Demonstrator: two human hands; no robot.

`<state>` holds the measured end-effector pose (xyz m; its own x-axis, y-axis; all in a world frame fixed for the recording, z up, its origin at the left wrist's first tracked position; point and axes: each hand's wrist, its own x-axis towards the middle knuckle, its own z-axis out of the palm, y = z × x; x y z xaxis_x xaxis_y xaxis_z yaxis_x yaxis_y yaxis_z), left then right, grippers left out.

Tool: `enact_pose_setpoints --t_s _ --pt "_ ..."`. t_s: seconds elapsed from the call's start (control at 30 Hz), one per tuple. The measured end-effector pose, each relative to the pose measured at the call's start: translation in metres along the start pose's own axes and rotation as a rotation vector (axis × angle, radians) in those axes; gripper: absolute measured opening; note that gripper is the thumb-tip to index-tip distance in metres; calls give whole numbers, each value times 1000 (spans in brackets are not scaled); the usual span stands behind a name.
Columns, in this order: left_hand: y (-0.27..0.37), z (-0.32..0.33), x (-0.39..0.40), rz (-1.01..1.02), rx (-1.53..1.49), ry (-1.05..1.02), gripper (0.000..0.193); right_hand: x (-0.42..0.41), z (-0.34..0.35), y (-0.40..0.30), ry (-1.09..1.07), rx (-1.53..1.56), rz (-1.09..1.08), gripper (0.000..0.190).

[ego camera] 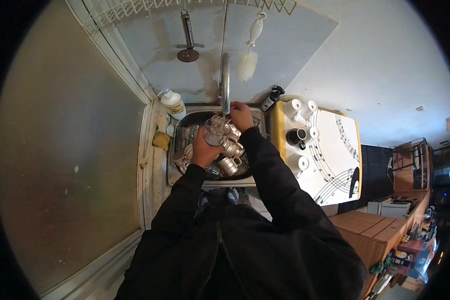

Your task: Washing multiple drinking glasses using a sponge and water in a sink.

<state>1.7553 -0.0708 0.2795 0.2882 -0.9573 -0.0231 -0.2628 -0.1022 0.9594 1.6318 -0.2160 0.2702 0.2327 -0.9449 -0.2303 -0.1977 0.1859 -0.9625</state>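
Observation:
My left hand (206, 150) is closed around a clear drinking glass (216, 135), tilted under the spout of a chrome faucet (225, 82), with water in it. Just right of the spout is my right hand (241, 115); its fingertips are partly hidden behind the faucet, so whether they grip something does not show. Below both hands, several silvery metal mugs (229, 165) lie piled in the stainless steel sink (210, 183). More clear glassware (189, 133) rests at the sink's left side.
Upturned white mugs (297, 162) and a dark mug (296, 137) stand on a music-note-patterned surface (333, 150) at right. A black spray bottle (272, 99) is behind the sink. Left are a white pump bottle (173, 104) and a yellow sponge (161, 140). A brush (252, 48) hangs above.

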Motion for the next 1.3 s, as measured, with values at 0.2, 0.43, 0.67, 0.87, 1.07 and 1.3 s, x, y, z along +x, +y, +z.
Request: enact_pose_setpoints --t_s 0.2,0.43,0.67,0.87,1.07,1.3 --pt "2 51 18 91 -113 -64 68 111 -68 55 100 -706 -144 47" --pt "2 10 2 -10 -30 28 71 103 -9 47 -477 439 333 45" --pt "-14 2 -6 -107 -30 46 72 95 34 35 -416 -46 200 28" --pt "-2 51 11 1 -140 -28 76 161 -53 104 -442 -366 -404 27" --pt "-42 17 -7 -57 -44 125 72 107 16 38 -575 -794 -176 53" --pt "-14 20 -7 -69 -82 102 74 4 -7 0 -453 27 39 41"
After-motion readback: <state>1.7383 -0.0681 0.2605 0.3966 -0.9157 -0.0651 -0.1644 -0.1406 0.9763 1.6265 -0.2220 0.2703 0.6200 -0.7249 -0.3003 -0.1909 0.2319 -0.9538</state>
